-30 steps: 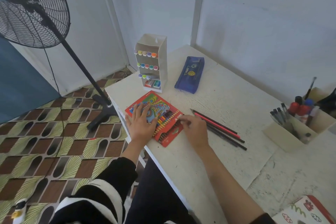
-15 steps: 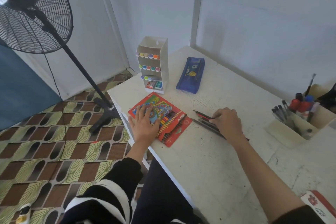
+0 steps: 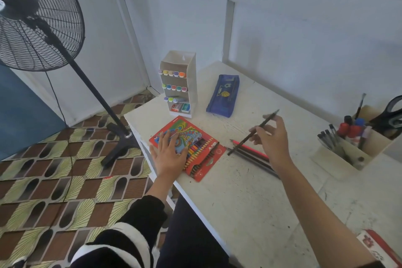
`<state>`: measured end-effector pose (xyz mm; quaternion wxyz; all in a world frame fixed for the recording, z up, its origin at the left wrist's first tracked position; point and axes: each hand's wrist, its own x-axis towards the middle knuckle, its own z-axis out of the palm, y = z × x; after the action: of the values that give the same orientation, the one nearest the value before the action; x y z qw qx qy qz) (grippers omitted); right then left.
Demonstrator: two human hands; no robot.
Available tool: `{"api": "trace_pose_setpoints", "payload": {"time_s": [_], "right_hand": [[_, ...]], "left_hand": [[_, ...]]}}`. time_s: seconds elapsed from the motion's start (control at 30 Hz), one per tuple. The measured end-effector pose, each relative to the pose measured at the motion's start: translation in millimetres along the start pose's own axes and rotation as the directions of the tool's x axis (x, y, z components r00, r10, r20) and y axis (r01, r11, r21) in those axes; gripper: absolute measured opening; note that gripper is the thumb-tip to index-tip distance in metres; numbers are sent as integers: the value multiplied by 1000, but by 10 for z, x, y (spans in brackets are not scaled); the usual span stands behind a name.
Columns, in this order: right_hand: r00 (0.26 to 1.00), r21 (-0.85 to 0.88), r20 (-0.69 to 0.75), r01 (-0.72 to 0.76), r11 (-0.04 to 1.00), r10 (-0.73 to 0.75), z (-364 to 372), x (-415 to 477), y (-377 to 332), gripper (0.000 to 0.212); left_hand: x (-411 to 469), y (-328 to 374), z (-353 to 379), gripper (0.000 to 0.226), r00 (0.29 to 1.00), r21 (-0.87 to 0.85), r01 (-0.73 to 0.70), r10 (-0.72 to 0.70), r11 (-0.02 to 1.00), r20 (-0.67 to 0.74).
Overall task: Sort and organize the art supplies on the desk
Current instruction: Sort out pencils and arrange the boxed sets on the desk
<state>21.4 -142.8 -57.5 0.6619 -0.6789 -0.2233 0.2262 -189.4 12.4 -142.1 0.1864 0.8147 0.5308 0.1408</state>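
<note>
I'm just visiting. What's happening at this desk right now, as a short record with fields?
Left hand: rests flat on the colour pencil box
Right hand: pinches a dark pencil, tilted
Loose pencils: lie on the desk right of the box
Marker rack: upright, far corner
Pencil case: blue, beside the rack
Organizer: pens, brush, scissors, at right

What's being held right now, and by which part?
The right hand pinches a dark pencil around its middle. The left hand rests flat on the colored pencil box, gripping nothing.
</note>
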Motion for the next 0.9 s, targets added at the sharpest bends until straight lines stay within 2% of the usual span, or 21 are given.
{"api": "trace_pose_setpoints", "payload": {"time_s": [0.07, 0.13, 0.3, 0.37, 0.47, 0.53, 0.63, 0.7, 0.9], "right_hand": [[997, 171, -29, -65, 983, 71, -15, -67, 60, 10], [991, 274, -35, -116, 955, 130, -8, -126, 179, 14], [975, 335, -18, -205, 920, 223, 101, -260, 463, 13], [982, 164, -10, -185, 969, 190, 115, -316, 552, 15], [997, -193, 60, -35, 981, 47, 146, -401, 621, 20], [990, -338, 121, 111, 934, -74, 190, -425, 646, 23], [956, -533, 217, 284, 797, -195, 312, -421, 697, 25], [951, -590, 231, 305, 748, -205, 438, -402, 720, 24], [944, -544, 264, 315, 778, -197, 771, -287, 677, 12]], "left_hand": [[-4, -1, 1, 57, 1000, -1, -2, 2, 1000, 3], [-4, -4, 2, 57, 1000, -8, -6, 6, 1000, 1], [-1, -7, 8, 56, 1000, -7, -9, 9, 1000, -11], [0, -10, 11, 55, 1000, -12, -10, 10, 1000, -18], [-3, -5, 13, 55, 1000, -20, -11, 11, 1000, -23], [-3, -5, 14, 55, 1000, -15, -12, 11, 1000, -28], [0, -11, 23, 55, 999, -12, -13, 13, 1000, -32], [4, -13, 28, 56, 999, -12, -13, 13, 1000, -33], [1, -20, 33, 56, 1000, -9, -4, 4, 1000, -31]]}}
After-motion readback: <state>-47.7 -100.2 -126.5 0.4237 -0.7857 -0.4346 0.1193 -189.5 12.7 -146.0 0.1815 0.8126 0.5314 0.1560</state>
